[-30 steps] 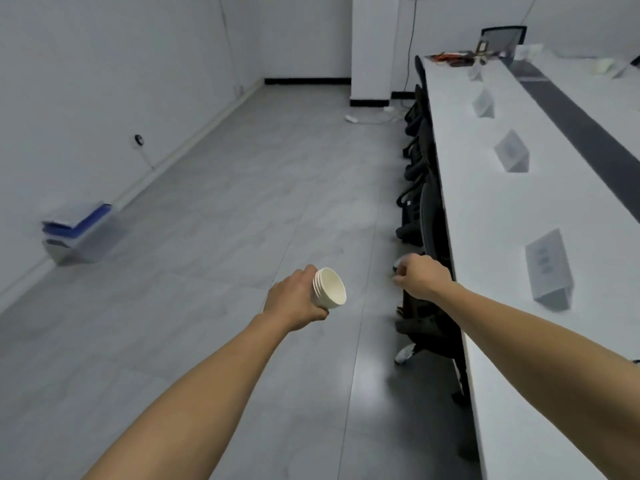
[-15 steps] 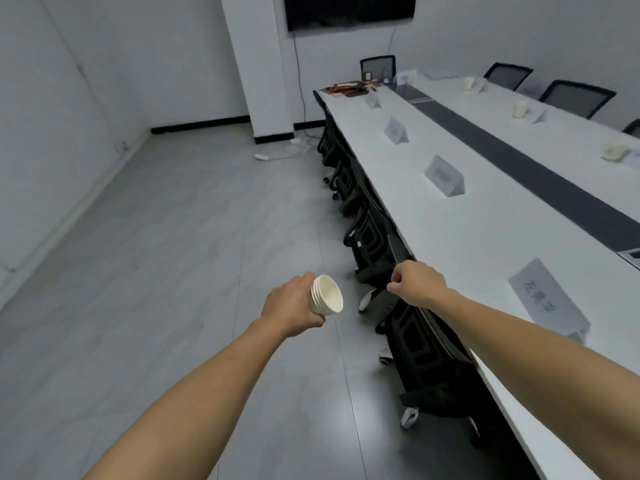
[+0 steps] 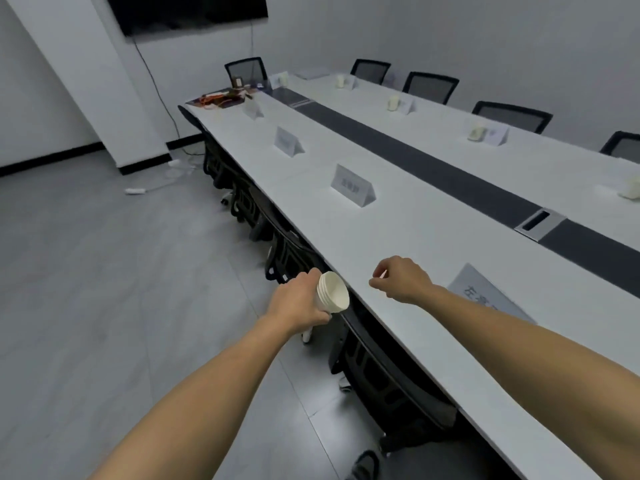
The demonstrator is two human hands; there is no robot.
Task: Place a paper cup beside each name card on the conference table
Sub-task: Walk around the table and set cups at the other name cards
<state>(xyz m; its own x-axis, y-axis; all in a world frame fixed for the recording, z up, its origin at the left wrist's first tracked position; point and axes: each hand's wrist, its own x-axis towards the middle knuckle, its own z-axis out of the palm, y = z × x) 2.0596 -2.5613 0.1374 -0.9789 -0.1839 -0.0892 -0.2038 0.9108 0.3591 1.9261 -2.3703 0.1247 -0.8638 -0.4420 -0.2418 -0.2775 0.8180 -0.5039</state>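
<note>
Your left hand (image 3: 300, 304) grips a stack of paper cups (image 3: 331, 293) off the counter (image 3: 408, 237) edge; your right hand (image 3: 401, 283) is loosely curled, empty, near the nearest name card (image 3: 485, 292).

An office meeting room. A long white conference table (image 3: 398, 237) carries folded name cards (image 3: 351, 184) along its near edge, black mesh chairs (image 3: 430, 86) line its far edge, and a dark screen (image 3: 187, 10) hangs on the wall.

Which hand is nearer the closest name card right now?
Right. The right hand hovers over the table just left of the nearest name card. The left hand, holding the cup stack, is off the table edge, farther away.
</note>
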